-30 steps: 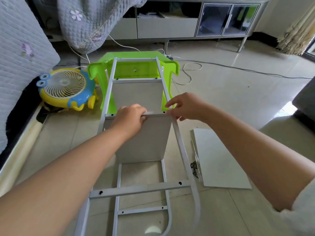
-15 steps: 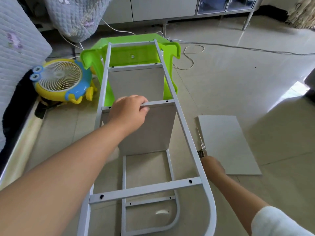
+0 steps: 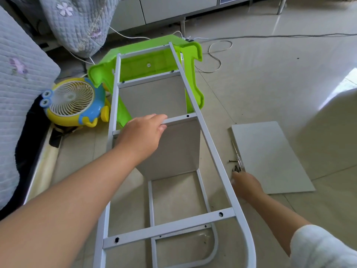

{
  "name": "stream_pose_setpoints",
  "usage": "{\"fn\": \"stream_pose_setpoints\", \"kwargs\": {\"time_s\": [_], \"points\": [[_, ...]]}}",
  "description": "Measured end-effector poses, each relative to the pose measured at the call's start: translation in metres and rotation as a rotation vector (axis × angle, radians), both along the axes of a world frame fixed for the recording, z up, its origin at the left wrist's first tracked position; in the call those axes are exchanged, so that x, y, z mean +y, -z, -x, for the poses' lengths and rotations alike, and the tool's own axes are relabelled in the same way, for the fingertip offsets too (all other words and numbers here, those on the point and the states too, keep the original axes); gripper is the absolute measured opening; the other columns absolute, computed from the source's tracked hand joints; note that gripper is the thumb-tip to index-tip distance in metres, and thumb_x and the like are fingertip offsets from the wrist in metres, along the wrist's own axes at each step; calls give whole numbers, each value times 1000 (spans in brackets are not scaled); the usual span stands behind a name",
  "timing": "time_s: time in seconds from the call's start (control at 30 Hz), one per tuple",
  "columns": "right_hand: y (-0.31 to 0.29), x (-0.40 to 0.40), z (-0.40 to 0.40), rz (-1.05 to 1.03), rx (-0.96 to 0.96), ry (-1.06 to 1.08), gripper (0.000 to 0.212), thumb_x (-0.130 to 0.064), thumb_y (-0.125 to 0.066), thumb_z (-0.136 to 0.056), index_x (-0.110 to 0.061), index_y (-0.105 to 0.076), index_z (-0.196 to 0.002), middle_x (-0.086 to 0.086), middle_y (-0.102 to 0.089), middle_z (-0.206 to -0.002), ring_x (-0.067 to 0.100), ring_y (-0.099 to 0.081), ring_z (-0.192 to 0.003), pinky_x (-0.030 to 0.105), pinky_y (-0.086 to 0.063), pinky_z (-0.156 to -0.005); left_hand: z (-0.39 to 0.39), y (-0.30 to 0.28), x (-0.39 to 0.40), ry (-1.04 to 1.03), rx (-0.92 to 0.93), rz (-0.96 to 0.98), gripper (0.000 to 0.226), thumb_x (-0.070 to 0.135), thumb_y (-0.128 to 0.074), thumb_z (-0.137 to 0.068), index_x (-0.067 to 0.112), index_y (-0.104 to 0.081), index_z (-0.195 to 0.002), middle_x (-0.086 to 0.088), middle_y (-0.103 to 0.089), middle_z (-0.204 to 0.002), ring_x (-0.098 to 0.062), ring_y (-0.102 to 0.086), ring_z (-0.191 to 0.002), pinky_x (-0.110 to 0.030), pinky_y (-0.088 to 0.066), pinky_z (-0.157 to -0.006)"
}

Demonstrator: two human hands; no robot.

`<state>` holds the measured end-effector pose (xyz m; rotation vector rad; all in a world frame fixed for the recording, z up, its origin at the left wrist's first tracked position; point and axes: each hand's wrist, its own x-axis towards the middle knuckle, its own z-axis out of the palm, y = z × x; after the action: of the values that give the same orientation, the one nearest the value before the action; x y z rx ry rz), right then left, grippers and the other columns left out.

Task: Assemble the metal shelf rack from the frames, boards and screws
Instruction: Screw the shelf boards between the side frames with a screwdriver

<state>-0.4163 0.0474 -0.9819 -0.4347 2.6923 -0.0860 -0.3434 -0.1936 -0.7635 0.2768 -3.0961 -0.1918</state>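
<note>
1. Shelf rack (image 3: 195,120), half built, lay on the floor with its far end propped on a green stool (image 3: 195,55); the left hand (image 3: 143,132) had its fingers curled over the crossbar where the middle board (image 3: 173,149) stood on edge, steadying both.
2. Down at the floor, the right hand (image 3: 246,182) reached to the small pile of dark screws (image 3: 236,168), fingertips at or just short of them. Whether it had pinched one could not be told; the fingers were hidden behind the back of the hand.
3. Just beside the screws lay a screwdriver (image 3: 238,156), along the edge of a spare board (image 3: 270,157) flat on the tiles, right of the upper frame's rail.
4. Likely risk: with only one hand holding the upright board, it could tip or slide off the crossbar's holes while attention went to the screws.
5. A screw fumbled on smooth tile could roll under the frame.
6. A toy fan (image 3: 71,99) sat to the left, apart from the work.
</note>
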Motion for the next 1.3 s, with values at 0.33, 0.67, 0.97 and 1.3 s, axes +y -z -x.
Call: {"fn": "stream_pose_setpoints", "kwargs": {"time_s": [0.33, 0.67, 0.97, 1.3], "points": [[-113, -41, 10, 788, 108, 255, 18, -6, -59, -82, -7, -66, -98, 4, -62, -79, 10, -51, -68, 12, -39, -63, -3, 1, -13, 14, -114, 182, 49, 40, -28, -98, 31, -20, -146, 12, -12, -156, -11, -2, -145, -44, 2, -114], [-234, -90, 4, 1067, 357, -44, 8, -3, -63, -79, -10, -66, -83, -13, -56, -60, -11, -51, -52, 3, -38, -62, -3, -1, -4, -21, -151, 228, 54, 38, -20, -100, 19, -5, -149, 3, 0, -158, -14, 5, -145, -38, 3, -116], [-228, -87, 4, 860, 422, -240, 14, 6, -62, -76, -1, -69, -85, 11, -67, -73, 17, -55, -66, 26, -46, -71, -4, 0, -8, 13, -136, 256, 60, 39, -14, -101, 10, 8, -148, -3, 10, -157, -16, 13, -144, -35, 8, -115], [-243, -89, 11, 681, 436, -443, 19, 6, -59, -78, -1, -74, -88, 13, -72, -83, 12, -51, -68, 10, -35, -63, -4, 0, -8, 17, -128, 222, 60, 40, -11, -100, 10, 10, -148, -3, 12, -156, -15, 14, -144, -33, 11, -115]]}}
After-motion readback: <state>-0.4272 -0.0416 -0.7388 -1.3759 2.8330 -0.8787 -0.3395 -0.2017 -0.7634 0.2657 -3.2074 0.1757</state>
